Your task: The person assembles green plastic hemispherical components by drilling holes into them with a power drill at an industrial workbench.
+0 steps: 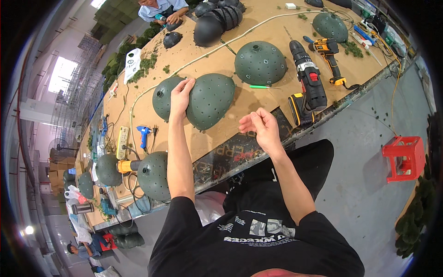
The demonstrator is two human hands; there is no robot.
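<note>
My left hand (181, 94) grips the rim of a dark green plastic dome (211, 101) dotted with small holes, holding it tilted above the table. Just behind that hand, a second green dome (164, 98) is partly covered. My right hand (261, 129) hovers to the right of the held dome, fingers loosely curled and slightly apart, with nothing visible in them. Beyond it on the board lies a thin tool with a bright green handle (259, 87). Another perforated dome (260, 63) rests hole-side down behind that tool.
A black cordless drill (308, 76) and a yellow-black one (328, 57) stand right. A blue glue gun (144, 135), power strip (122, 141) and more domes (154, 176) lie left. A cable (203, 55) crosses the table (203, 138). A co-worker (164, 11) works opposite. A red stool (403, 157) stands on the floor.
</note>
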